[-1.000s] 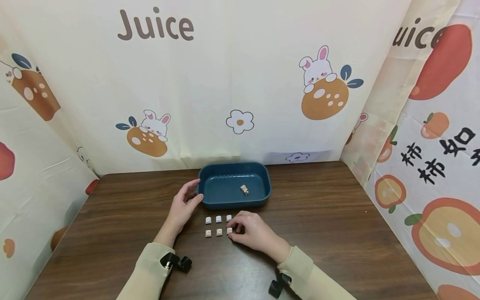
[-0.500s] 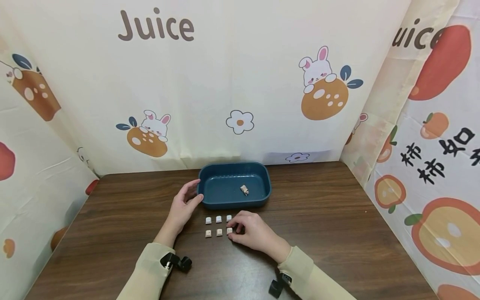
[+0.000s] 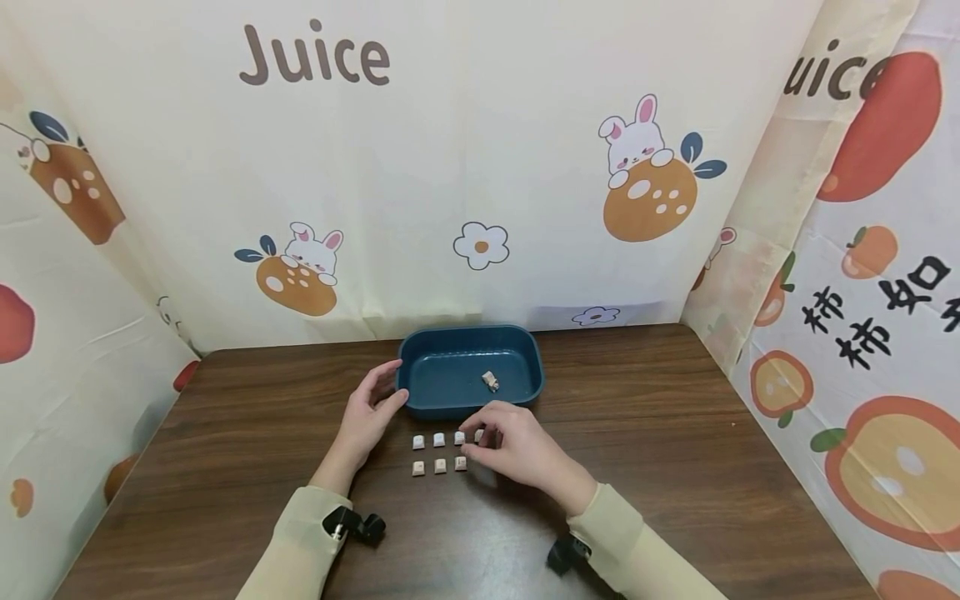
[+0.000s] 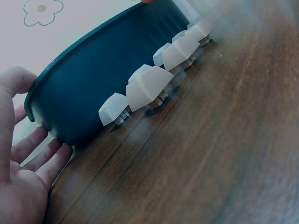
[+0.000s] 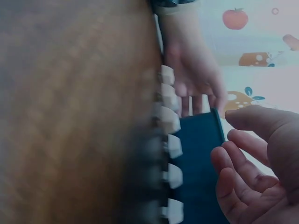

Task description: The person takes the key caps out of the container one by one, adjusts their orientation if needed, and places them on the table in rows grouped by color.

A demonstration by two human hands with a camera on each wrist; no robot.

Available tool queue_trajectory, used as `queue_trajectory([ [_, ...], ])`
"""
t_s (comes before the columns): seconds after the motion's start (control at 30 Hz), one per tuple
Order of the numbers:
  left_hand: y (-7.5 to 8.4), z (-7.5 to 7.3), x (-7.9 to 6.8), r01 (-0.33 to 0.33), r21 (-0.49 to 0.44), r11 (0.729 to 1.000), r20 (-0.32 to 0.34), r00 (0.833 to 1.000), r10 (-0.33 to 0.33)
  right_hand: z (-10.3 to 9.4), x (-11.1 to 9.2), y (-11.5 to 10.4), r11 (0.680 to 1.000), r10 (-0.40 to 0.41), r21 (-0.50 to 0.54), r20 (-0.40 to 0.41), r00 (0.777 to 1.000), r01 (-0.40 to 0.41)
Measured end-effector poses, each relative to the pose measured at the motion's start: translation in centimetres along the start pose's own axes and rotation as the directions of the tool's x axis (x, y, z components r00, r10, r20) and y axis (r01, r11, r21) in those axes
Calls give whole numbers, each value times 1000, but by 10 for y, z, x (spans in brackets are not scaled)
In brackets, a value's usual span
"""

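Several small pale keycaps lie in two rows on the table; the near row has a beige keycap point(image 3: 461, 463) at its right end, the far row a white keycap point(image 3: 438, 439) in its middle. Behind them is a dark teal tray point(image 3: 431, 367) with a small beige cluster point(image 3: 490, 381), probably keycaps. My left hand point(image 3: 365, 421) rests against the tray's left end, thumb and fingertips touching it. Over the right end of the rows hovers my right hand point(image 3: 521, 446), partly hiding a far-row keycap. In the right wrist view nothing shows between its loosely bent fingers point(image 5: 245, 163).
The brown wooden table point(image 3: 660, 450) stretches to both sides. A printed cloth point(image 3: 420, 167) hangs behind it, close to the tray's far side, and more cloth hangs left and right. A black wrist camera point(image 3: 570, 554) is strapped to each forearm.
My right hand has left the right-end keycap of the near row and shifted away from me and slightly right. That keycap now shows fully. My left hand stays at the tray.
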State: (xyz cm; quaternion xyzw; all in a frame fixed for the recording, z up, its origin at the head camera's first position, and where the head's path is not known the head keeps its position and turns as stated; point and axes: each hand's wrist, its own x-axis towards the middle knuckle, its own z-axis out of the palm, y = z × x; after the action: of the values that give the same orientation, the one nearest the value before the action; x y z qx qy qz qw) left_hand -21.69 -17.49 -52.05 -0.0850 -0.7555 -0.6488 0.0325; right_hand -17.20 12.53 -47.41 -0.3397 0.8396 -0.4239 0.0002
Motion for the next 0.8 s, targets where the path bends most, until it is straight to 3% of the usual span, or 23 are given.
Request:
queue_trajectory([
  [0.5, 1, -1, -1, 10, 2, 1000, 4, 1000, -10, -33, 29, -5, 997, -17, -80, -11, 1000, 16],
  [0.8, 1, 0, -1, 2, 0, 1000, -1, 1000, -2, -50, 58, 7, 986, 105, -132, -11, 994, -106],
])
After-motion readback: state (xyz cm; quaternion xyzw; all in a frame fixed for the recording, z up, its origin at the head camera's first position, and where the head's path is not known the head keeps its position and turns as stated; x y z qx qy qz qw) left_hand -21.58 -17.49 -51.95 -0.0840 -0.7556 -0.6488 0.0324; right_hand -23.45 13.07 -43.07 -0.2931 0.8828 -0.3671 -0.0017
